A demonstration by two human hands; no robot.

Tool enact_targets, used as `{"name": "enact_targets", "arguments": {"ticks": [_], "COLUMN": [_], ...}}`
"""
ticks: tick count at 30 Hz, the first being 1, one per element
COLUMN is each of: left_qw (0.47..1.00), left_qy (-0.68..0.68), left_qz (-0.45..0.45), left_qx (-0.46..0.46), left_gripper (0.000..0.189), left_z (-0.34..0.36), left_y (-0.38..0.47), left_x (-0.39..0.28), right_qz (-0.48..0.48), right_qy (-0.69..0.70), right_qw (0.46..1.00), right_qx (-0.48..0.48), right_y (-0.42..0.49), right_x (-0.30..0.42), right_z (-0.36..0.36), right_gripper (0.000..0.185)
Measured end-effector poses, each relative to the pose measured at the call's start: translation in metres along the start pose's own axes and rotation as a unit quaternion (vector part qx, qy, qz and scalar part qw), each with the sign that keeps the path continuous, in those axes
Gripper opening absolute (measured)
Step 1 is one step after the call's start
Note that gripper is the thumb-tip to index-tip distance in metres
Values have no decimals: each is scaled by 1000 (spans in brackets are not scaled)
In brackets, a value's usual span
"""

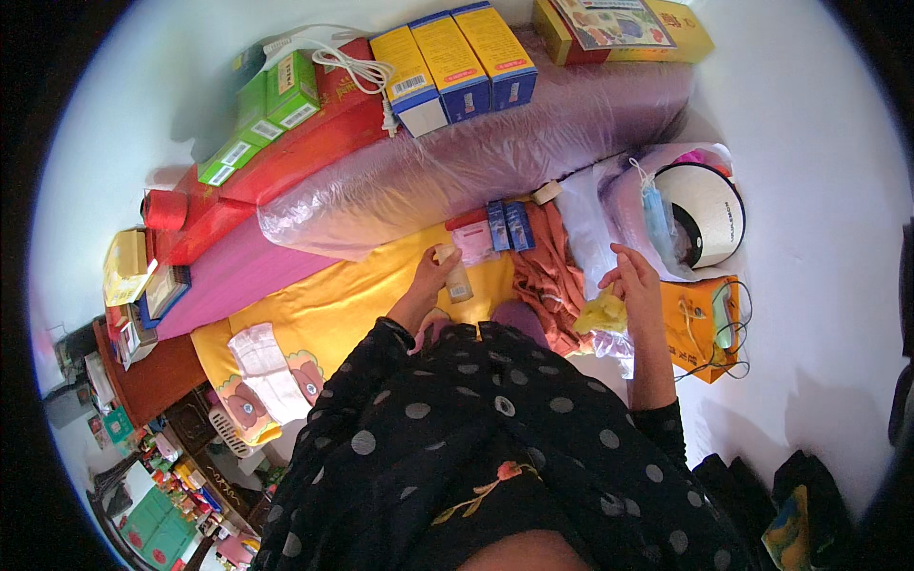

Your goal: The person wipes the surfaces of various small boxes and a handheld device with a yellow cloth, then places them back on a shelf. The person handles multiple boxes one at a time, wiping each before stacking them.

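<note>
My left hand (430,275) is shut on a small tan carton (458,284) that bears a barcode, held above a yellow bed sheet (385,285). Just beyond the carton lie a pink packet (473,243) and two small blue boxes (510,225), side by side. My right hand (634,282) is raised with its fingers apart and holds nothing. Below it shows a fluffy yellow item (601,312). A crumpled rust-coloured cloth (546,275) spreads between my hands, and a small pale box (547,193) rests at its far end.
A plastic-wrapped roll (457,171) runs along the back, with yellow-and-blue cartons (464,64) and green boxes (268,107) behind. At right are a white visor hat (714,214), a face mask (657,218) and an orange paper bag (696,321). A folded white cloth (268,371) lies left.
</note>
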State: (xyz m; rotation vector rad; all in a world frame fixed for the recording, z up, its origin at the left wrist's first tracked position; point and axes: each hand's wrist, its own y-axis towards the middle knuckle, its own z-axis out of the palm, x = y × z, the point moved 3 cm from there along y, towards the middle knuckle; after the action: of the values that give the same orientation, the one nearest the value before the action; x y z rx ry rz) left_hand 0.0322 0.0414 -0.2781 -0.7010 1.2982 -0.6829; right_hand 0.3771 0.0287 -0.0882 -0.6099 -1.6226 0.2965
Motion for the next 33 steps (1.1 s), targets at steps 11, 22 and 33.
{"name": "enact_targets", "arguments": {"ticks": [11,22,33], "left_qw": [915,972,944], "left_qy": [334,-72,-298], "left_qz": [225,129,106], "left_qx": [14,182,97], "left_gripper": [67,41,25], "left_z": [27,222,284], "left_y": [37,-27,43], "left_x": [2,-208,-321], "right_qz": [48,18,88], "right_qy": [110,270,282], "right_qw": [992,960,953], "right_qx": [30,77,74], "right_y": [0,-6,-31], "right_x": [21,72,37], "right_z": [1,-14,-21], "right_gripper": [38,39,44]}}
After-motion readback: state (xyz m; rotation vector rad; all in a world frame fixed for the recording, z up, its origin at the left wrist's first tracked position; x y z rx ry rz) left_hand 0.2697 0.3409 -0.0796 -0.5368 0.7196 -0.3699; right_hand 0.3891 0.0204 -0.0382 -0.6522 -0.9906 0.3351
